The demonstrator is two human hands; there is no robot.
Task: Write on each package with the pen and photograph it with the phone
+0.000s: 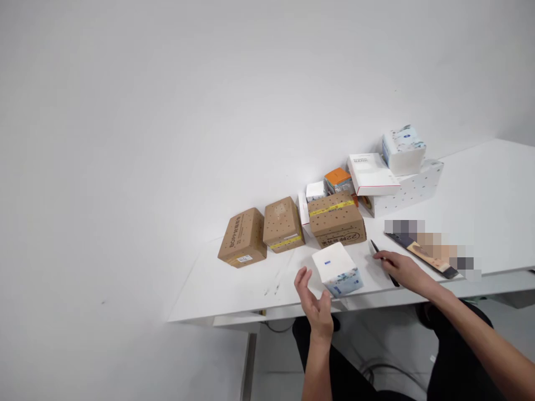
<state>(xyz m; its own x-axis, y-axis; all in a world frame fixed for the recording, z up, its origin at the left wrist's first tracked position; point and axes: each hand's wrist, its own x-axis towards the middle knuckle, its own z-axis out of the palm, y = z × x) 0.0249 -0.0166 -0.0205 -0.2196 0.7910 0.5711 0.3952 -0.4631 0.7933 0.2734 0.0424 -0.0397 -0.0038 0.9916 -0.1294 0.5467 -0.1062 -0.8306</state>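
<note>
a plain white wall (pixel 167 111) backs a narrow white worktop (pixel 480 189), with a person's dark-clad legs below its near edge. three brown cartons, the left one (pixel 242 236), the middle one (pixel 284 225) and the yellow-taped one (pixel 336 220), stand in a row farther back, which probably leaves the front strip free for handling. the power bank box (pixel 371 174) lies across the spotted white box (pixel 412 189), likely stacked to save room.

the white box with blue floral print (pixel 333 262) sits at the near edge, just in front of the yellow-taped carton, perhaps to be within easy reach of both hands. the left hand (pixel 315 303) is open beside it, fingers parted and curved, thumb close to its lower corner; contact cannot be told. its forearm rises steeply from below.

the right hand (pixel 399 269) reaches in from the right, palm down, fingers over a slim black pen (pixel 394 282); whether it grips or merely touches it, i cannot tell. the pen slants between the floral box and a printed panel (pixel 422 252), partly pixelated.
</note>
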